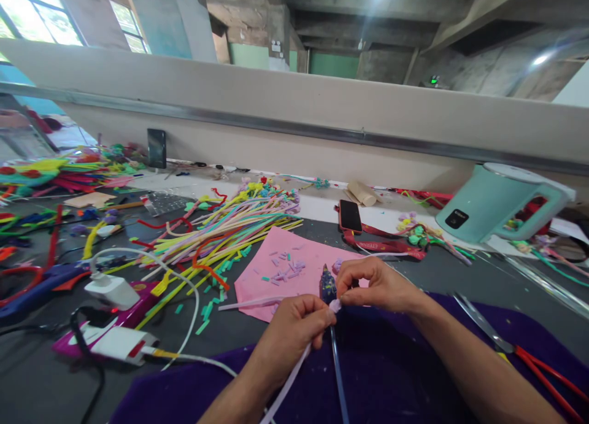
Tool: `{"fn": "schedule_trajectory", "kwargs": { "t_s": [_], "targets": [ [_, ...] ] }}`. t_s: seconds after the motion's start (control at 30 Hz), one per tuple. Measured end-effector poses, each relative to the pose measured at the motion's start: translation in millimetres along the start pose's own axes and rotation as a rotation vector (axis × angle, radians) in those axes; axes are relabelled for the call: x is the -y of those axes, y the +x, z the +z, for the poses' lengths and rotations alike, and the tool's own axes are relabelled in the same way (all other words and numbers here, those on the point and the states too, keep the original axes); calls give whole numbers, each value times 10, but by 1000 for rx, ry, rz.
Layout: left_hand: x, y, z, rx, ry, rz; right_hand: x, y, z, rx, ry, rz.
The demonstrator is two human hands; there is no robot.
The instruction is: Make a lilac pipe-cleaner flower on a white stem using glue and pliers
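Between my two hands is a small lilac flower, on the end of a pale lilac pipe cleaner. My left hand is closed on the pipe cleaner just below the flower. With thumb and forefinger, my right hand pinches at the flower from the other side. Just behind the flower a hot glue gun points its nozzle away from me, and a clear glue stick runs back from it. Short lilac cut pieces lie on a pink sheet under and beyond my hands.
Many pipe cleaners lie left of centre, with green bits scattered near them. A power strip with chargers and cables is at left. Red-handled scissors lie at right. A phone and a mint kettle stand farther back.
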State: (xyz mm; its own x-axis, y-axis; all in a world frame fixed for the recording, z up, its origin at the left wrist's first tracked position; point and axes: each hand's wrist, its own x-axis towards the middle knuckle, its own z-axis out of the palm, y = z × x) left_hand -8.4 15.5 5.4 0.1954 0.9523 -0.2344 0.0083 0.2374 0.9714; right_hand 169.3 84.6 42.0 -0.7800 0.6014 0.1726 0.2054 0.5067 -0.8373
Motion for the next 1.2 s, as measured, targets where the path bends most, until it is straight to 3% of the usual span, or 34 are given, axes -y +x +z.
{"fn": "schedule_trajectory", "kwargs": {
  "t_s": [0.4,0.97,1.1,1.2],
  "targets": [
    [11,-5,0,-11,-58,-20,18,4,77,-62,-43,34],
    [11,-13,-1,-6,-68,-32,61,-1,46,-45,-72,16],
    [-4,-10,-21,-8,-115,-30,27,-32,-45,-57,17,-2],
    [-2,-3,-51,51,-211,-29,-33,-56,-107,-138,157,21]
  ]
}}
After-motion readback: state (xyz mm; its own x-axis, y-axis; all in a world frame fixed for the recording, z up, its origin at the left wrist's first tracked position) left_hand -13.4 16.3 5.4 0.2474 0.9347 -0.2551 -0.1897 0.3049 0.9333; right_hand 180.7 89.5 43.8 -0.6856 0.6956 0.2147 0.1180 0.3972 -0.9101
